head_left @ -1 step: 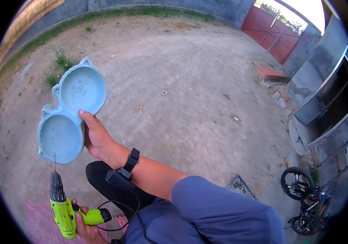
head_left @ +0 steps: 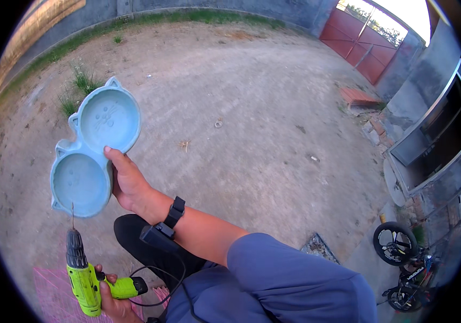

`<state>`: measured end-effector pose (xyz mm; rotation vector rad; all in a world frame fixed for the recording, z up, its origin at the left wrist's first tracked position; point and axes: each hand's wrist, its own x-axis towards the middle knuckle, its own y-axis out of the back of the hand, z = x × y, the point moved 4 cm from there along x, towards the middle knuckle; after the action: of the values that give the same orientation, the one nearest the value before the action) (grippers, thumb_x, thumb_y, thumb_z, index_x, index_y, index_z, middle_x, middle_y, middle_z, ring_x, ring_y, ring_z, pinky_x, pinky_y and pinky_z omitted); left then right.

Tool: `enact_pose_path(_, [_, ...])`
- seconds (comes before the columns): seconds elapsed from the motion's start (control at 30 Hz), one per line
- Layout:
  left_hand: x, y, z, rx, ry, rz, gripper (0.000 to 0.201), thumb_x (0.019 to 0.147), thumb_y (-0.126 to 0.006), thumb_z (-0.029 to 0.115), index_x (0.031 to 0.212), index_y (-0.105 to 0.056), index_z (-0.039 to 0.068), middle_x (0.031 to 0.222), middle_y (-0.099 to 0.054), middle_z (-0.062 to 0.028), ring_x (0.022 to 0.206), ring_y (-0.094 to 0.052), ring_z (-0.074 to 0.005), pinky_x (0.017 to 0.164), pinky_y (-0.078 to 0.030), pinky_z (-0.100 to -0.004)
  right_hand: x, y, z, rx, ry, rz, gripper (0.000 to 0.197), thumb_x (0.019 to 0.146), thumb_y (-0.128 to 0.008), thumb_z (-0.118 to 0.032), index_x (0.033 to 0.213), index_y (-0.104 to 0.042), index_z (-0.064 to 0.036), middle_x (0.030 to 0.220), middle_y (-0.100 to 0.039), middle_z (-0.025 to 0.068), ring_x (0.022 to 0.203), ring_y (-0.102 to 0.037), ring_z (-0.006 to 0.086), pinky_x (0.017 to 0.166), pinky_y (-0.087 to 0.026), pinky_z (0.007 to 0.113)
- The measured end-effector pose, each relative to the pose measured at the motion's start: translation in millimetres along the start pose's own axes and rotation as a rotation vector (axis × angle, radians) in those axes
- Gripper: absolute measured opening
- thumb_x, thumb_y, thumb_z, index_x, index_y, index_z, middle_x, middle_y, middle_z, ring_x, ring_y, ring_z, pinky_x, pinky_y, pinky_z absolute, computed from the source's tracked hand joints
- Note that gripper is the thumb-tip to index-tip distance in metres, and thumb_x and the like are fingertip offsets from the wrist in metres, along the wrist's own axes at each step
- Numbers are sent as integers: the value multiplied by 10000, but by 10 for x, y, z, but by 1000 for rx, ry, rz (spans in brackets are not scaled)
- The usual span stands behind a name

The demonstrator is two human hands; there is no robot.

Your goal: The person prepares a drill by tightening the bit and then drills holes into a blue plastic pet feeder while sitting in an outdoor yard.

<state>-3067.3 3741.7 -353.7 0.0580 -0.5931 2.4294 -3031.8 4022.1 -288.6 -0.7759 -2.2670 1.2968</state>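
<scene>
A light blue double pet bowl (head_left: 82,185), two round dishes with cat ears and faint cat-face marks inside, is held tilted out at the left. My right hand (head_left: 129,180) grips it where the dishes join, thumb on top; the other fingers are hidden behind. Below it, my left hand (head_left: 113,301) is wrapped around the handle of a lime-green and black cordless drill (head_left: 85,288), pointing up. Its thin drill bit (head_left: 73,216) overlaps the rim of the lower dish; whether they touch I cannot tell.
Pink netting (head_left: 52,293) lies beneath the drill, and a black cable (head_left: 174,285) loops near my left hand. A bicycle (head_left: 397,245) is at the lower right, by an open window (head_left: 435,134). Farther off are stacked bricks (head_left: 358,97) and a red gate (head_left: 357,46).
</scene>
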Motion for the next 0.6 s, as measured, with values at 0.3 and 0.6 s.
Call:
enact_pose_path(0.3, [47,-83,142,18,5,-5,405,901,-542,55,1298,-463,29,1182,-598,-144,789,-562,-141,747,-479,-298,10,119,-338,63,96,90,606,872,-650,-401,1333,-423,-79,1281,-531,67,1171,-517,196,996,-424,366])
enact_pose_path(0.6, [26,-32,111,8,27,2,430,896,-550,43,1316,-456,41,1174,-599,-145,795,-569,-143,747,-487,-287,-48,248,-433,51,141,106,619,889,-609,-392,1369,-397,-63,1359,-468,91,1242,-456,223,1050,-366,390])
